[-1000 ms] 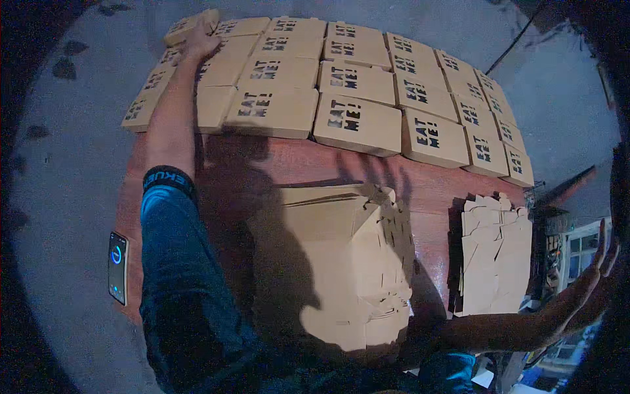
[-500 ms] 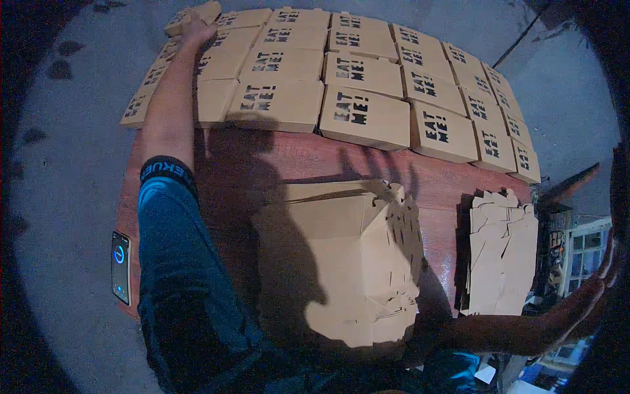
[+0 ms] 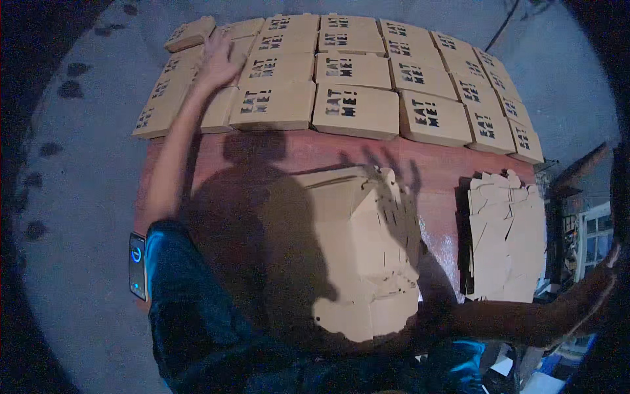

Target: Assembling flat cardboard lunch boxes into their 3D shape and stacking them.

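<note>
My left hand point(image 3: 222, 64) reaches over the boxes at the far left, fingers spread and nothing in them. Just beyond its fingertips sits a closed cardboard box point(image 3: 190, 34) at the back left corner. Beneath the hand are more closed boxes in rows, among them a front box point(image 3: 272, 105) with dark printing. Raised at the far right rim, away from the table things, my right hand point(image 3: 607, 269) is dark and partly cut off. Its fingers look stretched out and hold nothing visible. In front of me lies a stack of flat cardboard blanks point(image 3: 374, 262), partly in shadow.
A second stack of flat cardboard pieces point(image 3: 505, 243) lies on the right of the reddish table point(image 3: 436, 157). A phone point(image 3: 137, 266) with a lit screen rests at the left edge. Shelves and a window point(image 3: 596, 230) show beyond the right side.
My left hand has let go of the box at the back left corner and drawn back toward me, fingers spread. My right arm stays raised at the right. The view has shifted slightly.
</note>
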The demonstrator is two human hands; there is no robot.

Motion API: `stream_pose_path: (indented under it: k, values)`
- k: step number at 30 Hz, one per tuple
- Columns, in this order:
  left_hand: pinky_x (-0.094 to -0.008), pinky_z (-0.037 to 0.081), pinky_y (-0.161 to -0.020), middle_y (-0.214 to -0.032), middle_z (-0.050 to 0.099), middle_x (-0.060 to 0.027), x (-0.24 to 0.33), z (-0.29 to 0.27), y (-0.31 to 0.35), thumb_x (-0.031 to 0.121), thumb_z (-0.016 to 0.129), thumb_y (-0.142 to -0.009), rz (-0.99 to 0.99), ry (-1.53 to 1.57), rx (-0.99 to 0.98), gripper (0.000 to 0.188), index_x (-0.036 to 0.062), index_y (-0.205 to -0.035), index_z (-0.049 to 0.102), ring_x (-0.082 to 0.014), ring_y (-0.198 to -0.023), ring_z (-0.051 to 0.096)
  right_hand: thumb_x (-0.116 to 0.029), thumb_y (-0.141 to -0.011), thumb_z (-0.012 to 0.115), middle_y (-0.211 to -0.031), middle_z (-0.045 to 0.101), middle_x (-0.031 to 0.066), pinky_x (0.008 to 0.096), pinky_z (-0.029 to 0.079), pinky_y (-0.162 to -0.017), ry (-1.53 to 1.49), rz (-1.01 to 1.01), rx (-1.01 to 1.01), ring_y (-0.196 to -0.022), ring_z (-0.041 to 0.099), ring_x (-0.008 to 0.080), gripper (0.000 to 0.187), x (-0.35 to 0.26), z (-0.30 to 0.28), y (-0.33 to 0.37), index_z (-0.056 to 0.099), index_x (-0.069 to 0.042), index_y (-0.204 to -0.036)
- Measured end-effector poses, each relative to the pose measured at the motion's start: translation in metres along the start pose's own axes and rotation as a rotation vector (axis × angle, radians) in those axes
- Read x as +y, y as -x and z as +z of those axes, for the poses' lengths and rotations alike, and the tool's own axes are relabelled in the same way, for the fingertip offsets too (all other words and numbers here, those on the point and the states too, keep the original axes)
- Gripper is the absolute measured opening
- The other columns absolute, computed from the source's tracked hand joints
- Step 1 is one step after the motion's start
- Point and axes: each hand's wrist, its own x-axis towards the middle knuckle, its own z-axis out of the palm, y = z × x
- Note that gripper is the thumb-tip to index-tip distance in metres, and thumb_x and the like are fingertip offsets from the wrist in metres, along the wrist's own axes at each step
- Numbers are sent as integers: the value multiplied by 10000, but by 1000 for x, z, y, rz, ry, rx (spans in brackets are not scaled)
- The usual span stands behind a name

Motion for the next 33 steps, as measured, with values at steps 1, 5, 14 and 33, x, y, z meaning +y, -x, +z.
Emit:
stream_pose_path:
  k: [1,5,14,33]
  values:
    - [-585,240,-1168,-1617,210,-200,22,-15,22,390,661,-848,75,14,-55,784,89,-1507,364,-449,-1480,185,-156,-940,598,-1422,475,177,680,261,-1112,37,7,-15,-1313,487,312,494,-2,0,-1,473,-70,-1410]
    - [-465,320,-1157,-1454,468,-204,128,-109,111,261,672,-876,263,317,-148,597,60,-1404,479,-387,-1388,396,-173,-849,690,-1362,537,155,669,256,-1099,-127,81,138,-1292,499,300,571,-9,1,7,515,-65,-1382]
    - [-546,238,-1175,-1468,461,-161,290,-243,283,466,740,-758,353,691,-610,760,168,-1418,508,-413,-1420,332,-164,-820,744,-1245,565,159,561,361,-964,-408,138,289,-1147,548,270,545,-3,-43,63,501,-49,-1293]
    - [-676,169,-1151,-1612,226,-189,350,-222,355,682,734,-688,266,364,-711,912,275,-1454,452,-489,-1442,253,-116,-839,777,-1002,606,178,329,564,-663,573,54,1244,-823,646,208,426,142,-316,19,450,-13,-1092]
